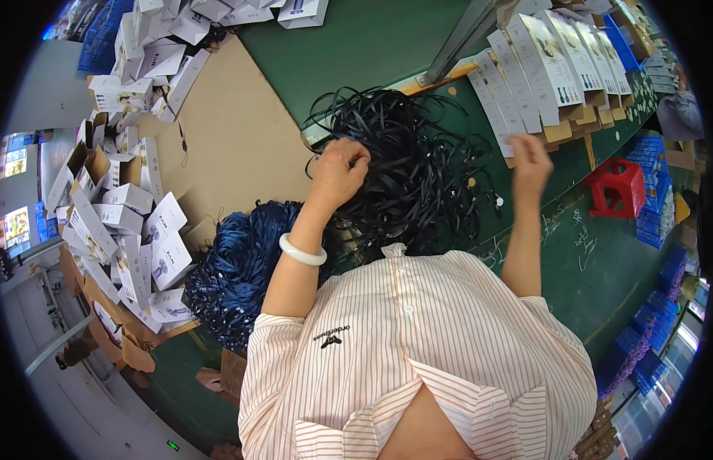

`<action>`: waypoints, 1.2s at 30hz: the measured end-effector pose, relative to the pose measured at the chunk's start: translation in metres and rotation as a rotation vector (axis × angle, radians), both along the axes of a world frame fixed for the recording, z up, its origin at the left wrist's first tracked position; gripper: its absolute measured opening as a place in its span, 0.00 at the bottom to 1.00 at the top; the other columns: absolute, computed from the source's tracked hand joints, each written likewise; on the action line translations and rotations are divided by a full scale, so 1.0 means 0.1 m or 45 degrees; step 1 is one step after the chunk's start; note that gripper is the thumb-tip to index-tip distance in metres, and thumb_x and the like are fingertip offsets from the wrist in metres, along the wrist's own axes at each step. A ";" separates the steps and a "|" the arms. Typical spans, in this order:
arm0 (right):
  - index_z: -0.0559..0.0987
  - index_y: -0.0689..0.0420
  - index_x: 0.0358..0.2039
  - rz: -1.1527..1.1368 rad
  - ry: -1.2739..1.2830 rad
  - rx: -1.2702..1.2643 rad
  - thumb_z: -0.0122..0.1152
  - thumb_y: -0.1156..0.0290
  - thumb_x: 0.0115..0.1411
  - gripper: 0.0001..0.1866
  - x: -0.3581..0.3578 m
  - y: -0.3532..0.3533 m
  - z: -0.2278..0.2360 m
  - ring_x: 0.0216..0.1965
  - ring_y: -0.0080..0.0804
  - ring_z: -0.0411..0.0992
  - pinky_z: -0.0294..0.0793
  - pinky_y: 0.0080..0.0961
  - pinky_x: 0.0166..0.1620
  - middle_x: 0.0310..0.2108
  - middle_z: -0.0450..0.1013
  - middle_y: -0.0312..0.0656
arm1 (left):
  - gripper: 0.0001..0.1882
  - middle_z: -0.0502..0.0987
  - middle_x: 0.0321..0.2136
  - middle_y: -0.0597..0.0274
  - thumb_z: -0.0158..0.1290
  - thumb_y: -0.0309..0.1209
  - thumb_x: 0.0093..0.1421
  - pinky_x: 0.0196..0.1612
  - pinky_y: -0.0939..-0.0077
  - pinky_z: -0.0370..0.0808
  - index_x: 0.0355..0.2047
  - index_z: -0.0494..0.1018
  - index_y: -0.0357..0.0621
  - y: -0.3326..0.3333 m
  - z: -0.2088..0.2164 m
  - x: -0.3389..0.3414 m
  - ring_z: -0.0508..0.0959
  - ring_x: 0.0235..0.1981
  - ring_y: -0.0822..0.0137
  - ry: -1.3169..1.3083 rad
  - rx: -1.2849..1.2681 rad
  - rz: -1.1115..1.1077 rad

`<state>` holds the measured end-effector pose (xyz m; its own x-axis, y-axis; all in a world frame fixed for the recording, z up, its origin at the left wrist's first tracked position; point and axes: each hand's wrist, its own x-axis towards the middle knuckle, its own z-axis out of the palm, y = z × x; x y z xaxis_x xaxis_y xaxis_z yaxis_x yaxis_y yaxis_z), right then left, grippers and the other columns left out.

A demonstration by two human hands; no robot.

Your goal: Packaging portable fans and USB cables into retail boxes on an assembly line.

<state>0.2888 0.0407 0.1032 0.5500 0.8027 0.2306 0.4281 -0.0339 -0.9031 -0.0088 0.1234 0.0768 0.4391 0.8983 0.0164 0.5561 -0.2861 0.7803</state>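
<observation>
Black straps [402,161] form a tangled heap on the green bench [333,54], between the hands, with no single long axis. The left hand [341,172] is nearer, at the heap's left edge, fingers curled; any grip cannot be confirmed. The right hand [530,162], blurred, is beside the white boxes [542,65]; its grip cannot be determined.

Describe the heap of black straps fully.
The heap of black straps is a loose tangle of thin, flat, glossy strips, perhaps plastic or fabric, curling into many loops. It lies on the green tabletop, beyond and right of the blue bundle, stray strands spreading rightward. The left hand is over its left edge, contact unclear; the right hand is apart from it.
</observation>
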 end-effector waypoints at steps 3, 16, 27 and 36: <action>0.75 0.61 0.30 0.639 -0.160 0.123 0.59 0.75 0.45 0.09 -0.75 0.36 0.20 0.35 0.35 0.70 0.68 0.26 0.40 0.31 0.72 0.43 | 0.04 0.73 0.22 0.66 0.48 0.26 0.53 0.30 0.77 0.68 0.27 0.70 0.38 0.00 0.56 0.03 0.72 0.26 0.73 -0.342 -0.518 -0.091; 0.75 0.57 0.24 0.918 -0.586 -0.194 0.58 0.71 0.47 0.04 -0.86 0.49 -0.89 0.29 0.34 0.69 0.68 0.29 0.33 0.25 0.69 0.39 | 0.12 0.74 0.24 0.65 0.49 0.25 0.52 0.30 0.80 0.68 0.38 0.70 0.37 -0.19 0.55 -0.26 0.71 0.23 0.76 -0.077 -0.281 0.163; 0.73 0.60 0.25 1.411 -0.198 0.068 0.49 0.71 0.57 0.08 -1.13 0.78 2.06 0.23 0.17 0.67 0.66 0.15 0.26 0.20 0.69 0.34 | 0.17 0.72 0.32 0.62 0.48 0.23 0.54 0.30 0.82 0.71 0.45 0.64 0.38 0.15 1.92 0.16 0.73 0.28 0.74 -1.094 -0.186 -0.450; 0.75 0.61 0.23 0.809 -0.259 0.639 0.50 0.72 0.55 0.08 -0.71 0.58 3.01 0.15 0.18 0.62 0.59 0.13 0.18 0.14 0.66 0.32 | 0.09 0.71 0.19 0.68 0.47 0.32 0.59 0.23 0.88 0.66 0.32 0.72 0.38 0.10 2.48 0.12 0.69 0.19 0.80 -0.437 -0.287 -0.566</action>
<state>0.2174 0.0982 0.4039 -0.0637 0.7213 0.6897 0.3861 0.6551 -0.6494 0.0034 0.1337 0.3248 0.7764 0.6279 0.0544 0.1269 -0.2402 0.9624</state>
